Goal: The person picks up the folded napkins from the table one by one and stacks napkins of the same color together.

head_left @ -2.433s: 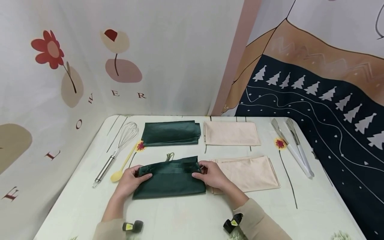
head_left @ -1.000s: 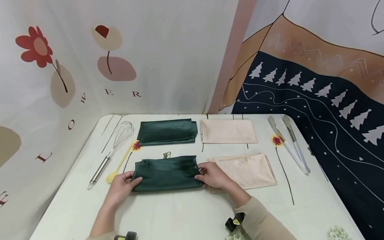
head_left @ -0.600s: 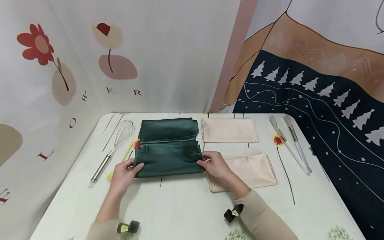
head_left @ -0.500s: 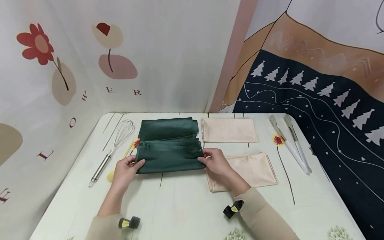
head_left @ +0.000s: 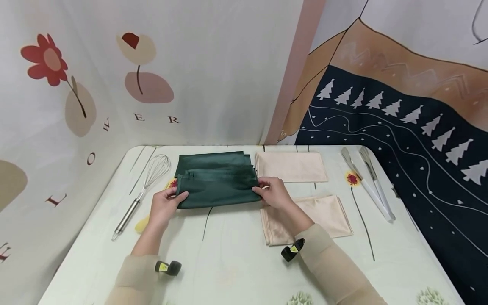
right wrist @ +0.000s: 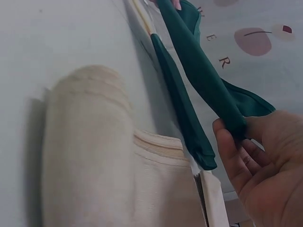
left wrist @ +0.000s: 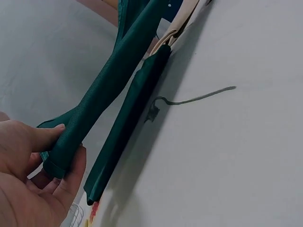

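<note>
Both hands hold up a folded dark green cloth in the head view, one at each short end. My left hand pinches its left end, thumb on the near face and fingers behind. At the other end, my right hand pinches it the same way. Behind it lies a second folded green cloth, its front part covered by the held one. Both wrist views show a gap between the held cloth and the lower green cloth.
Two folded pale pink cloths, a far one and a near one, lie on the right. A whisk and a partly hidden yellow spoon lie left. White-handled tongs lie far right. Fabric walls rise behind the table.
Both hands have lifted the near green cloth off the table and carried it away from the body, over the front of the far green cloth. The other things have stayed in place.
</note>
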